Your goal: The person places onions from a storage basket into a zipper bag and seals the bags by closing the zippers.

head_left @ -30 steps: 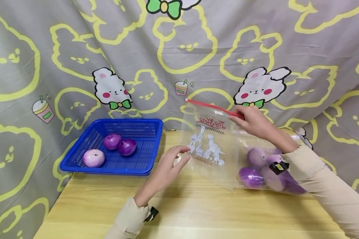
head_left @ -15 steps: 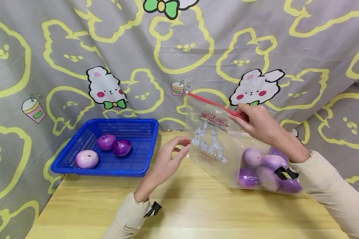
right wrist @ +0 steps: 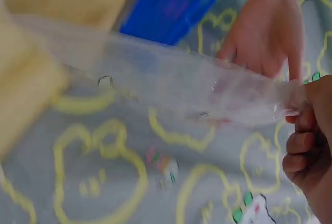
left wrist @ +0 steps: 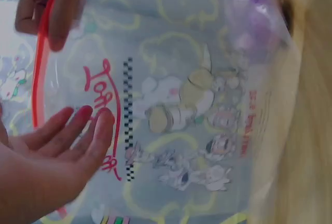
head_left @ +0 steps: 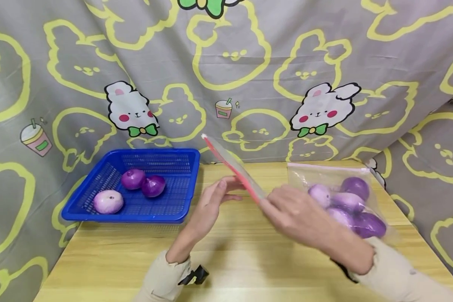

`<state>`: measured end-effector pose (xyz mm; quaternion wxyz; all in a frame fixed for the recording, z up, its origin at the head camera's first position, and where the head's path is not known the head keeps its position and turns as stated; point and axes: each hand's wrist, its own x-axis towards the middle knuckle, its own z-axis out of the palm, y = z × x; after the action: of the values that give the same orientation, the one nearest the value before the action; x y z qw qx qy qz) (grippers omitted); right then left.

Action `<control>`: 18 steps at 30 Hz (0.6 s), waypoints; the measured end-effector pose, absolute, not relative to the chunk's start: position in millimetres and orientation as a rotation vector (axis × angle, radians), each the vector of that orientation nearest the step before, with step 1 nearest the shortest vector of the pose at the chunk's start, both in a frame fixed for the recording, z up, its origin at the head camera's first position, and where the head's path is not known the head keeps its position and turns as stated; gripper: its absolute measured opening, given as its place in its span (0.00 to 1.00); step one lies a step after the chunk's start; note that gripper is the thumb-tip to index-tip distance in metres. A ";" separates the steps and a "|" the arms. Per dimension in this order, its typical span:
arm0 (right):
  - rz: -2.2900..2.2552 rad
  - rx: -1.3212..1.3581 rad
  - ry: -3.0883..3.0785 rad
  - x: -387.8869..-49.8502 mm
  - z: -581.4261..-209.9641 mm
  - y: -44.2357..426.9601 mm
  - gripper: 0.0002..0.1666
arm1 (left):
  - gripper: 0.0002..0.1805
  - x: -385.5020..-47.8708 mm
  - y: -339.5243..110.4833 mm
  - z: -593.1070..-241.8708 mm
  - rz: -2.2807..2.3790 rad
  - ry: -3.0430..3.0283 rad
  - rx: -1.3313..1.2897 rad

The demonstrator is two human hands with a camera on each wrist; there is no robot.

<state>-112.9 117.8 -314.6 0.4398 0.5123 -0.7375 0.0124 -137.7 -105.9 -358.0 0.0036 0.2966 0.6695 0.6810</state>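
Note:
A see-through zip bag [left wrist: 171, 89] with a red seal and printed cartoon figures hangs in the air, turned nearly edge-on in the head view. My right hand [head_left: 305, 218] pinches one end of its red seal [head_left: 230, 167]; the right wrist view has this hand [right wrist: 311, 141] with its fingers curled at the bag's edge. My left hand [head_left: 207, 207] is beside the bag's other side, its fingers extended and slightly bent, gripping nothing. In the left wrist view the left hand [left wrist: 57, 162] lies in front of the bag's printed face; whether it touches the plastic I cannot tell.
A blue basket [head_left: 136, 217] with three purple onions [head_left: 153, 186] stands at the left of the wooden table [head_left: 241, 268]. Behind my right hand, a second clear bag [head_left: 302, 174] holding several onions [head_left: 355, 189] lies at the right. A patterned curtain [head_left: 249, 138] hangs behind the table.
My right hand has moved down and left, swinging the empty bag from its printed face to nearly edge-on. The onion bag shows more fully. The left hand has turned slightly and stays near the bag.

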 end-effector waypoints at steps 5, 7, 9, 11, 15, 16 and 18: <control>0.149 1.270 -2.006 -100.0 -344.5 90.6 0.14 | 0.16 -134.7 -104.2 -361.3 2.103 2.219 0.695; 0.266 1.255 -2.124 -99.1 -348.9 84.4 0.16 | 0.15 -135.8 -105.8 -361.9 2.101 2.251 0.633; 0.417 1.218 -2.229 -101.3 -348.8 80.3 0.23 | 0.14 -137.5 -109.3 -362.6 2.092 2.314 0.594; 0.571 1.159 -2.303 -106.4 -346.0 76.1 0.26 | 0.15 -139.0 -113.4 -362.8 2.060 2.382 0.579; 0.712 0.978 -2.424 -120.9 -339.7 65.9 0.20 | 0.16 -141.1 -121.0 -361.1 1.906 2.522 0.569; 0.729 0.944 -2.455 -124.6 -338.9 63.3 0.18 | 0.16 -141.6 -122.6 -360.0 1.828 2.579 0.568; 0.742 0.889 -2.517 -130.0 -338.0 58.5 0.15 | 0.16 -142.6 -126.0 -357.6 1.651 2.715 0.560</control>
<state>-130.0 58.5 -338.0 0.1845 0.3153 -0.8929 0.2631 -142.6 -126.0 -357.6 -0.0424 0.1733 0.8407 0.5112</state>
